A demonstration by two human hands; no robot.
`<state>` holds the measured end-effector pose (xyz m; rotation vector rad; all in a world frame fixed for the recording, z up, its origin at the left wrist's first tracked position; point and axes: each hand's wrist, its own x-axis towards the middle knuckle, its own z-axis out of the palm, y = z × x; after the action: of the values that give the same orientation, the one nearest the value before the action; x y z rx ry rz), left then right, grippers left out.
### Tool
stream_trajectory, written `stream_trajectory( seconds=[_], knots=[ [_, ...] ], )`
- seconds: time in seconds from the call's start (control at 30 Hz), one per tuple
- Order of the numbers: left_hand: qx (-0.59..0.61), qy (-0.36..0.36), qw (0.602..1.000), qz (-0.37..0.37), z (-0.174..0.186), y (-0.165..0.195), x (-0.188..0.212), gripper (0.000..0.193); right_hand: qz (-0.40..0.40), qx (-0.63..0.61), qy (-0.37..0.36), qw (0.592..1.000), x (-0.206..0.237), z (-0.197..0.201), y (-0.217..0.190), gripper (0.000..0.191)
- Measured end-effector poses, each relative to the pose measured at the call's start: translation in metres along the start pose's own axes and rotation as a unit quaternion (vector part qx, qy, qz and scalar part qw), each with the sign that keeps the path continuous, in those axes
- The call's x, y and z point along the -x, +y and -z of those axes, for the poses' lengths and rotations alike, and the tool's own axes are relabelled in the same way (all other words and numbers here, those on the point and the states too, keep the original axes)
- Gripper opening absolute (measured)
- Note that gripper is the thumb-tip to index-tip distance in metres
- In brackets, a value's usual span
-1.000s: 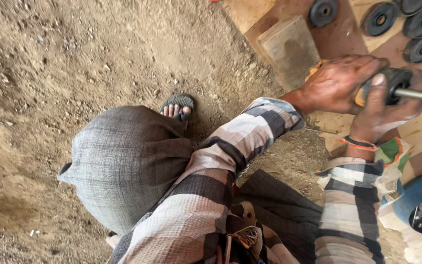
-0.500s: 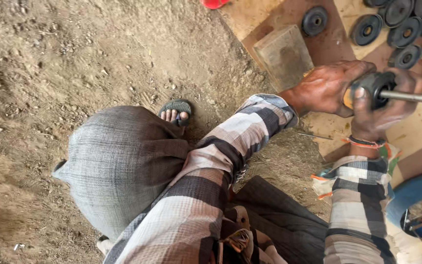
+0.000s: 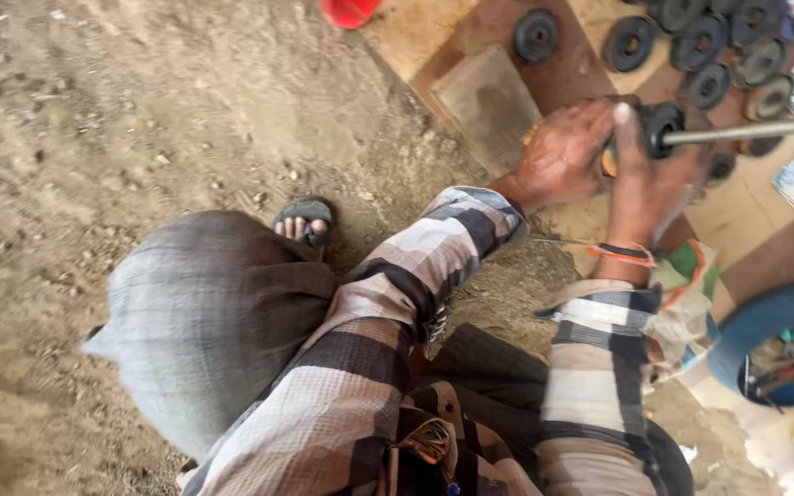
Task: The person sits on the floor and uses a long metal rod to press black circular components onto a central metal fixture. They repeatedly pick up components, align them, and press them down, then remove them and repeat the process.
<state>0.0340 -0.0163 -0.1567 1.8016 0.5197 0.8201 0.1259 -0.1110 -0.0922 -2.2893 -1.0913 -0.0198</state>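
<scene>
**Head view: black disc on metal rod, held in both hands**

Head view, looking down. A black disc (image 3: 662,127) is being held at the near end of a grey metal rod (image 3: 751,132), which is running off toward the right edge. The disc is being gripped by the right hand (image 3: 647,184), fingers curled around its lower side. The left hand (image 3: 564,154) is being pressed against the disc's left side, closed over something orange; exactly what it is holding cannot be told.

More black discs (image 3: 700,41) are being kept loose on the wooden board (image 3: 415,32) beyond the hands, well apart from the held one. A grey flat block (image 3: 489,103) is lying on the same board.

Containers: a blue tub (image 3: 765,331) is sitting at lower right, just beside the right sleeve; tools with red and green handles are lying inside. A red container (image 3: 349,11) is being cut off by the top edge; contents hidden.
</scene>
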Motion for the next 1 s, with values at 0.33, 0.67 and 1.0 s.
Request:
stream_trajectory(
  seconds=[0.33,0.67,1.0],
  knots=[
    [0.069,-0.066,0.992,-0.088,0.006,-0.016,-0.005,0.088,0.046,0.020,0.033,0.998,0.019,0.000,0.010,0.056],
    [0.088,-0.123,0.981,-0.123,0.010,-0.041,-0.008,0.107,-0.006,-0.139,-0.093,0.986,-0.030,0.079,0.015,0.073],
    [0.115,-0.198,0.972,-0.052,0.034,-0.016,0.000,0.096,-0.111,-0.187,-0.096,0.971,-0.059,0.108,0.047,0.076]
  ],
)
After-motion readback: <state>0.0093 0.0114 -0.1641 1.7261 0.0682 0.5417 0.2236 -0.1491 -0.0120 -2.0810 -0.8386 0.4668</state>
